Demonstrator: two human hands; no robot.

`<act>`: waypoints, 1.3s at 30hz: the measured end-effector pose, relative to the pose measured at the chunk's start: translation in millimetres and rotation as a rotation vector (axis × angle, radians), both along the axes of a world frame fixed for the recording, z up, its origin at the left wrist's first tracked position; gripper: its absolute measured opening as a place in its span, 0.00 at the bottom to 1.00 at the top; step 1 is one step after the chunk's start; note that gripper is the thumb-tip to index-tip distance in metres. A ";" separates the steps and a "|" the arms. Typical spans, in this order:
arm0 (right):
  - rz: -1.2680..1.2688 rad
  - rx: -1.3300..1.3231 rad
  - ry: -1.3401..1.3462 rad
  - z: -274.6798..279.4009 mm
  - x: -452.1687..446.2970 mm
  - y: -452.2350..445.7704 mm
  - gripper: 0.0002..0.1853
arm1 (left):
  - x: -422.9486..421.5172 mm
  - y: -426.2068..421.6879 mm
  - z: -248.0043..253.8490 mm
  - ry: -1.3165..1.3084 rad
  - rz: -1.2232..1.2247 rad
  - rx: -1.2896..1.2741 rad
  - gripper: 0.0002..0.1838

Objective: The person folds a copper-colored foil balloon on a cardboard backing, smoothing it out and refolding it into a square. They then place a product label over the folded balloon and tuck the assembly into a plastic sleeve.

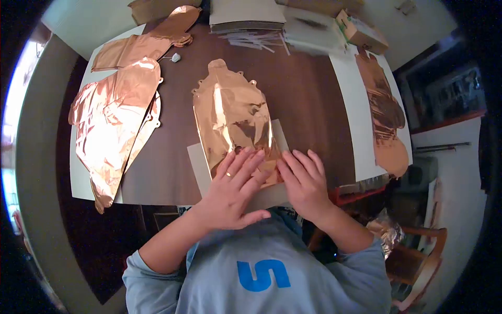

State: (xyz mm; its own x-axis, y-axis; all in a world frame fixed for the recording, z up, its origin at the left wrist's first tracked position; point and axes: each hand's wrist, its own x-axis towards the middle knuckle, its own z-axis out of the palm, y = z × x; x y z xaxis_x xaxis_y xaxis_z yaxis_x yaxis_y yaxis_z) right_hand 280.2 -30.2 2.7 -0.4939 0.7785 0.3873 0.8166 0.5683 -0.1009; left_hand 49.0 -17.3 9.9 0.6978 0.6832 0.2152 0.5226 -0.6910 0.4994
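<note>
A shiny copper-coloured foil piece (235,112) with a rounded far end and small tabs along its far edges lies in front of me on the brown table. Part of a pale board (198,166) shows from under its near end. My left hand (235,186) lies across the near end of the foil, fingers stretched out and a ring on one of them. At the foil's near right edge rests my right hand (304,183), with its fingers extended and its thumb hidden. Neither hand visibly grips anything.
More copper foil pieces (112,115) lie at the left, overlapping a tabbed flat part (146,125). Another foil stack (384,115) is on a white sheet (348,104) at right. White strips (251,41), a board stack (246,13) and a cardboard box (363,34) occupy the back.
</note>
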 end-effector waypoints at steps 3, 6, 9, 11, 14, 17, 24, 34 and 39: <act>-0.021 -0.024 -0.028 1.9 -0.6 -2.2 0.20 | -1.4 0.5 2.3 0.043 -0.016 0.021 0.43; -0.050 -0.051 -0.066 6.4 -3.0 -7.9 0.22 | -0.4 -1.1 2.1 0.092 -0.027 0.048 0.41; 0.079 -0.083 0.014 17.6 -10.1 -17.7 0.24 | 1.2 -0.6 1.3 0.071 -0.012 0.025 0.41; 0.098 -0.142 0.083 13.7 -18.5 -25.8 0.25 | 1.1 -0.4 -0.5 0.045 -0.011 -0.010 0.41; 0.064 -0.225 0.130 2.1 -28.0 -33.5 0.27 | -2.3 1.8 -2.2 -0.024 -0.021 -0.069 0.39; 0.045 -0.244 0.090 -5.5 -30.3 -40.0 0.34 | -6.7 11.8 7.7 -0.132 -0.026 -0.095 0.32; 0.022 -0.324 0.012 -9.8 -31.5 -49.1 0.51 | 30.2 110.5 55.1 0.129 -0.378 0.231 0.20; -0.028 -0.195 0.048 -24.5 -31.8 -49.2 0.49 | 96.3 150.2 52.4 0.748 -0.744 0.118 0.13; -0.028 -0.200 0.028 -21.8 -29.6 -49.6 0.44 | 96.1 160.8 57.1 0.746 -0.719 0.121 0.11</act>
